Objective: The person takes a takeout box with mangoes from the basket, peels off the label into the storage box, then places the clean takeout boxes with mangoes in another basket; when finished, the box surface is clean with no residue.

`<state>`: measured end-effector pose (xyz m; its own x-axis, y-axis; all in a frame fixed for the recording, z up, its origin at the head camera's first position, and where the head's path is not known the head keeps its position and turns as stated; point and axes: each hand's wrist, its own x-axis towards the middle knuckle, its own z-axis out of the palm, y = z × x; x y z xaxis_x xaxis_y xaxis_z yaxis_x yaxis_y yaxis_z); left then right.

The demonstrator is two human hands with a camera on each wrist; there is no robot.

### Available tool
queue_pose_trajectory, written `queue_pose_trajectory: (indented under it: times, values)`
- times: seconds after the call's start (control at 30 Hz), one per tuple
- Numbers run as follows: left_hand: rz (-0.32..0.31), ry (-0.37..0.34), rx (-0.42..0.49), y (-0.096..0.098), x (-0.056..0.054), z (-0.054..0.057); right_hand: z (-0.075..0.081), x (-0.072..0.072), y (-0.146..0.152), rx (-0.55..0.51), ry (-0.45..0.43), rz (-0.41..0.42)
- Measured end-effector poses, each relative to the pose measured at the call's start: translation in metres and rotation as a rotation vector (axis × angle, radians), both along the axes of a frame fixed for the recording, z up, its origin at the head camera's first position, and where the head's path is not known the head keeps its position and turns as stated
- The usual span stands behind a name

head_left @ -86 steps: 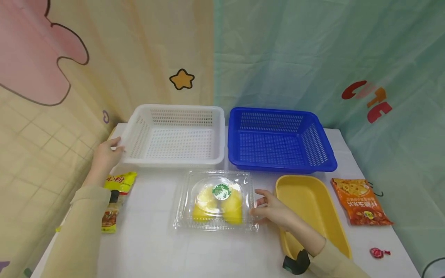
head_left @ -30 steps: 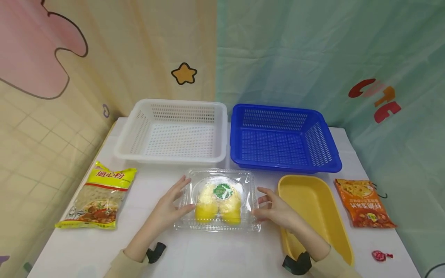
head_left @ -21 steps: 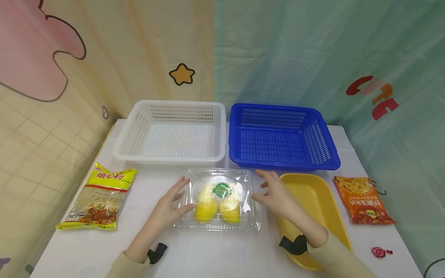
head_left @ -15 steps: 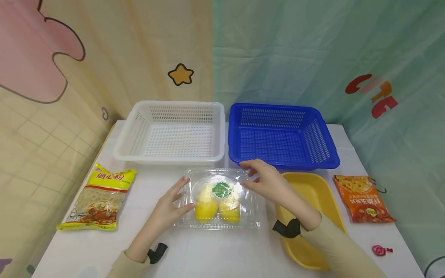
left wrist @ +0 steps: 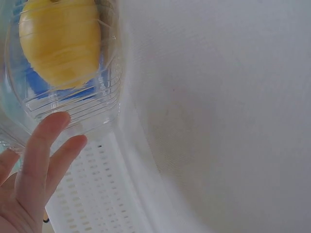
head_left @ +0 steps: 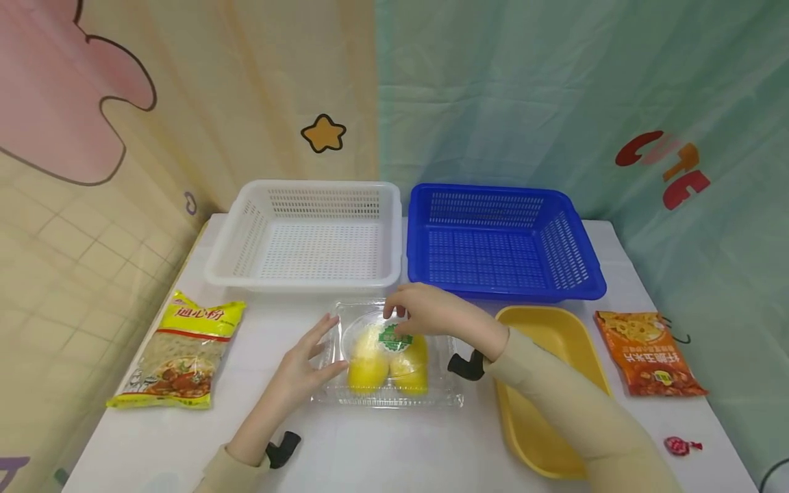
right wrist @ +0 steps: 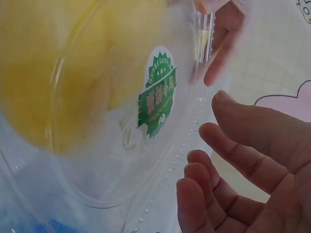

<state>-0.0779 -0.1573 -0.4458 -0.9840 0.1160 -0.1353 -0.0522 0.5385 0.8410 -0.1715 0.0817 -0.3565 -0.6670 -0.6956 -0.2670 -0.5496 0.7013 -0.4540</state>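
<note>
A clear plastic clamshell box (head_left: 444, 387) with yellow fruits (head_left: 368, 366) inside lies on the table, a green-and-white sticker (right wrist: 158, 99) on its lid. My left hand (head_left: 301, 366) rests at the box's left side, fingers extended and thumb spread from them; the left wrist view has its fingertips right at the ridged wall. Over the lid's back part hovers my right hand (head_left: 425, 313), its fingers loosely bent beside the sticker. Thumb and fingertips of this hand (right wrist: 252, 165) stand apart in the right wrist view, with nothing between them.
Behind the box stand a white basket (head_left: 302, 282) and a blue basket (head_left: 505, 291). A yellow tray (head_left: 514, 438) sits under my right forearm. To the left lies a yellow-topped food bag (head_left: 179, 356); to the right, an orange snack bag (head_left: 650, 352) and a red wrapped candy (head_left: 681, 446).
My left hand has come from the white basket's left side to the box's left side. My right hand has moved from the box's right edge up and left over the lid.
</note>
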Motion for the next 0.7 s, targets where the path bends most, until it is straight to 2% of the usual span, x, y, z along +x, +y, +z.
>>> queue_pose_trajectory:
  times: [0.27,0.7]
  values:
    - [0.002,0.007,0.006,0.0,0.001,0.0,-0.013,-0.005,-0.009,0.043,0.015,0.078]
    - [0.001,-0.007,0.01,0.0,0.0,0.001,-0.023,-0.007,-0.019,0.086,0.041,0.068]
